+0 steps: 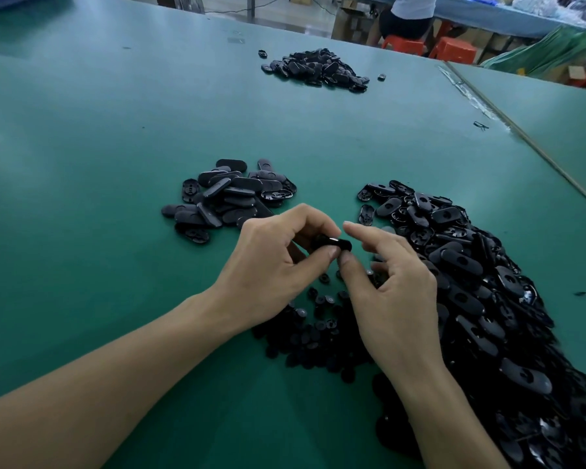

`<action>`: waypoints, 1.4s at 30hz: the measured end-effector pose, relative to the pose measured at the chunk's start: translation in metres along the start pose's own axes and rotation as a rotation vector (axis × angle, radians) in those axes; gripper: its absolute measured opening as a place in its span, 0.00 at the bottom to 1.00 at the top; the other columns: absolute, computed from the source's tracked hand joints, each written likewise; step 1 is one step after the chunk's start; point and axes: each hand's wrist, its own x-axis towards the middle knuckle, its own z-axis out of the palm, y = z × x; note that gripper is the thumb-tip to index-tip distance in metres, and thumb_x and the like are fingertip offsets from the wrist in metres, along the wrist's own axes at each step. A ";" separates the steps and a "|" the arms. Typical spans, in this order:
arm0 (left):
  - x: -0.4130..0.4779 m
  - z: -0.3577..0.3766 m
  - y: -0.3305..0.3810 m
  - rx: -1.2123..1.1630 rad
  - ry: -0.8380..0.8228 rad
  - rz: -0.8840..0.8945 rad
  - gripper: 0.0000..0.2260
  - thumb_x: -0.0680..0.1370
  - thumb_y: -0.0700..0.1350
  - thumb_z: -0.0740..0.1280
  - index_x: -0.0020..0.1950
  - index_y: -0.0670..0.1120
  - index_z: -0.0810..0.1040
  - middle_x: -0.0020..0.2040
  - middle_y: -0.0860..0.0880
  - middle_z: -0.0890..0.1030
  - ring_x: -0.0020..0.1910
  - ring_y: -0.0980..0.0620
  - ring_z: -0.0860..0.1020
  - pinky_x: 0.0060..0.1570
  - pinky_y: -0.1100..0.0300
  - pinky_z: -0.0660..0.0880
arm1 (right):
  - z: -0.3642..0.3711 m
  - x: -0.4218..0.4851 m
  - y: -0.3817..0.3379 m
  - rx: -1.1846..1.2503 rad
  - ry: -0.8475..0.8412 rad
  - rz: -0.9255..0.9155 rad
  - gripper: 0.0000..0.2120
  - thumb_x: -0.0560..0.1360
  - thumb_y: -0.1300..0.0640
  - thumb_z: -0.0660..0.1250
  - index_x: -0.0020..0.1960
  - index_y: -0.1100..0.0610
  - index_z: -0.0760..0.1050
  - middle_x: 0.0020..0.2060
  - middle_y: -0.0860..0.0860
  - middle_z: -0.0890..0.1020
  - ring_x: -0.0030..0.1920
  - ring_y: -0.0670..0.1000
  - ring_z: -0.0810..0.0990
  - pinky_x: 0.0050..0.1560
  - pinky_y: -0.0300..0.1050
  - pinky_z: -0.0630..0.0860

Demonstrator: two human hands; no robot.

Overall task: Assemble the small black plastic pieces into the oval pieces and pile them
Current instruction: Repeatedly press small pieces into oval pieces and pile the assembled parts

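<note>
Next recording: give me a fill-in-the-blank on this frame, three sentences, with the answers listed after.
1. The piece held between the left hand and the right hand is ___ in shape.
2. The largest heap lies on the person's ___ side.
3. The table is ___ in colour.
Missing words: oval; right; green.

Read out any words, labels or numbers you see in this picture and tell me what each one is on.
No text can be read in this view.
Oval pieces in the right-hand pile: moulded marks inside some, too small to read.
Held oval piece in the left hand: no marking shows.
Cardboard boxes beyond the table: blurred, no legible print.
</note>
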 end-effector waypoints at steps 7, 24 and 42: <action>0.001 0.001 -0.002 -0.111 -0.020 -0.069 0.08 0.74 0.41 0.73 0.49 0.53 0.80 0.41 0.53 0.85 0.39 0.52 0.84 0.43 0.58 0.82 | -0.003 0.002 0.003 0.087 -0.033 0.018 0.10 0.79 0.59 0.69 0.57 0.49 0.83 0.45 0.40 0.85 0.50 0.40 0.83 0.53 0.40 0.80; 0.003 -0.001 -0.001 -0.281 -0.054 -0.181 0.09 0.73 0.40 0.73 0.50 0.51 0.81 0.42 0.50 0.86 0.40 0.53 0.85 0.45 0.60 0.81 | -0.005 0.004 0.004 0.152 -0.022 -0.009 0.08 0.77 0.61 0.72 0.52 0.49 0.84 0.41 0.39 0.86 0.43 0.41 0.85 0.46 0.34 0.80; 0.004 -0.002 0.000 -0.223 -0.070 -0.190 0.12 0.73 0.45 0.72 0.56 0.54 0.80 0.45 0.52 0.86 0.45 0.56 0.84 0.51 0.62 0.79 | -0.007 0.003 -0.003 0.204 -0.045 0.011 0.04 0.77 0.56 0.71 0.46 0.47 0.82 0.38 0.41 0.85 0.39 0.44 0.84 0.39 0.35 0.79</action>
